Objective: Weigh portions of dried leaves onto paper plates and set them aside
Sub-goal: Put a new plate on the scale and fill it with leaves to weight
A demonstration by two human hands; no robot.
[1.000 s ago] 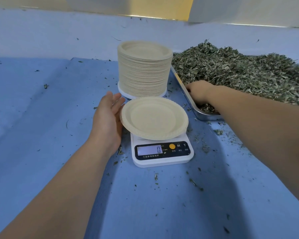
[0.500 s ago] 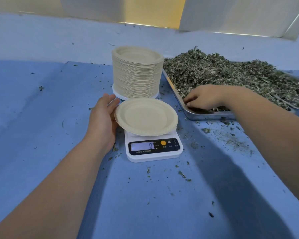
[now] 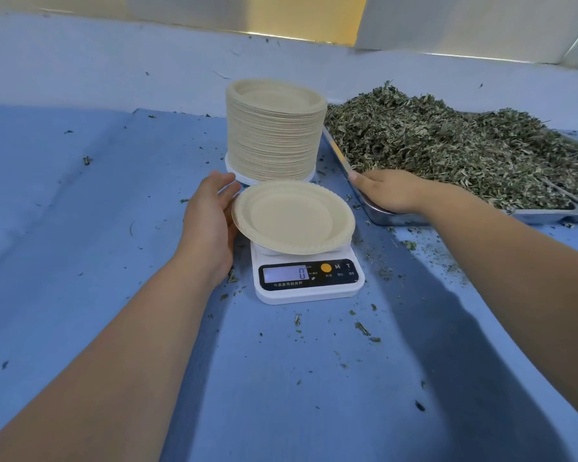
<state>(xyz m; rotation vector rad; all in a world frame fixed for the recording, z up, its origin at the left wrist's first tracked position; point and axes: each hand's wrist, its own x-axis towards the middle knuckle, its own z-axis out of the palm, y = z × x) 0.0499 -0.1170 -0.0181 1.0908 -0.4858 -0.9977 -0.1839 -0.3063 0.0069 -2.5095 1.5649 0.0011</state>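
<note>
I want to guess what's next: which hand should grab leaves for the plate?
Probably the right. The right hand is in the tray at the edge of the leaves, while the left hand touches the plate on the scale, farther from the pile.

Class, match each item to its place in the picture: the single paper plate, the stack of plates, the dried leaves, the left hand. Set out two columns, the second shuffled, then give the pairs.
1. single paper plate
2. stack of plates
3. dried leaves
4. left hand

A. heaped in the metal tray
B. at the single plate's left rim
C. on top of the scale
D. behind the scale

Pairs: 1-C, 2-D, 3-A, 4-B
</note>
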